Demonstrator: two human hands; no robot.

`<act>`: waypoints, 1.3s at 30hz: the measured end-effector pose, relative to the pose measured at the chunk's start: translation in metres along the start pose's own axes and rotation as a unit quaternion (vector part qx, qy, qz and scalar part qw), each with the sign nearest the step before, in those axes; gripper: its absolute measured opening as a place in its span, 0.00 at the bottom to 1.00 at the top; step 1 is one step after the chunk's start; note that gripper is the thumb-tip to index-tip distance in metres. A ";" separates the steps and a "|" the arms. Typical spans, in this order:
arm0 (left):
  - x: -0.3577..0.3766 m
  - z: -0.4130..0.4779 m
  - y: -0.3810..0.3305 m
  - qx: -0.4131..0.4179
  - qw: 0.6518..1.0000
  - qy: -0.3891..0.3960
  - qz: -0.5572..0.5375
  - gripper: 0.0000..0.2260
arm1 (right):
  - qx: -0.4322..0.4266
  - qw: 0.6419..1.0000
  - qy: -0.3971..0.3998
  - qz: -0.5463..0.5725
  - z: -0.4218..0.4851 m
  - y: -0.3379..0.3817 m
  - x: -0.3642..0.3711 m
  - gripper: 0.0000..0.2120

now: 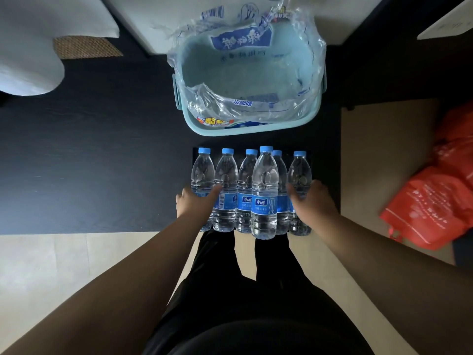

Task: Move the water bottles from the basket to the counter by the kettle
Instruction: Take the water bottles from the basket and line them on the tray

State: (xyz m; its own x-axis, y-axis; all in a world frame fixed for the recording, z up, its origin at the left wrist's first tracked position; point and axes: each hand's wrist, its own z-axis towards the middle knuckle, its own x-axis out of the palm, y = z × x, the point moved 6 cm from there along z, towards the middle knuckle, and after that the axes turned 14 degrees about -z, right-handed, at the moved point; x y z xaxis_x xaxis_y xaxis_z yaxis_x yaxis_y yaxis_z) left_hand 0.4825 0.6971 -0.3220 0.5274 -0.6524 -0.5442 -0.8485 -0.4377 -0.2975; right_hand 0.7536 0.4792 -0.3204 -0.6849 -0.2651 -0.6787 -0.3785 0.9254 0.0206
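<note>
Six water bottles (265, 193) with blue caps and blue labels are shown standing upright at the centre of the frame, close to the near edge of the dark worktop (89, 162); five are arranged in a row, and one is set in front of that row, right of centre. The left hand (195, 201) is curled round the leftmost bottle (202, 175), with the thumb laid between it and the neighbouring bottle. The right hand (313, 198) is wrapped round the rightmost bottle (300, 172) at label height. Directly above the row, in the upper centre of the frame, a pale blue basket (245, 128) is seen, lined with crumpled clear plastic wrap (217, 106); no bottles are visible inside it. An orange bag (432, 201) is seen at the right edge.
</note>
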 end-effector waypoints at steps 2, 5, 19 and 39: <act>0.003 -0.002 -0.001 -0.016 0.999 -0.013 -0.033 0.51 | 0.066 0.996 -0.010 0.064 -0.005 0.005 0.005 0.45; 0.004 -0.004 0.000 -0.043 0.997 -0.017 -0.058 0.53 | 0.133 0.984 -0.007 0.120 -0.009 0.010 0.008 0.47; -0.004 0.013 -0.003 -0.090 0.987 0.013 -0.134 0.55 | 0.147 0.964 0.050 0.214 0.002 0.001 0.007 0.46; -0.056 -0.029 -0.046 -0.031 0.993 0.056 -0.103 0.59 | 0.109 0.948 0.020 0.299 -0.040 0.017 -0.043 0.47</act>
State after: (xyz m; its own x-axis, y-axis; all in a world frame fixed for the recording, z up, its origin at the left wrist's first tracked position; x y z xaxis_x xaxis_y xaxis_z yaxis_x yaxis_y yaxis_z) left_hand 0.4929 0.7356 -0.2551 0.6936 -0.6088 -0.3851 -0.7199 -0.6040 -0.3418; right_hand 0.7512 0.4957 -0.2613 -0.7613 0.3190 -0.5645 0.2195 0.9460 0.2385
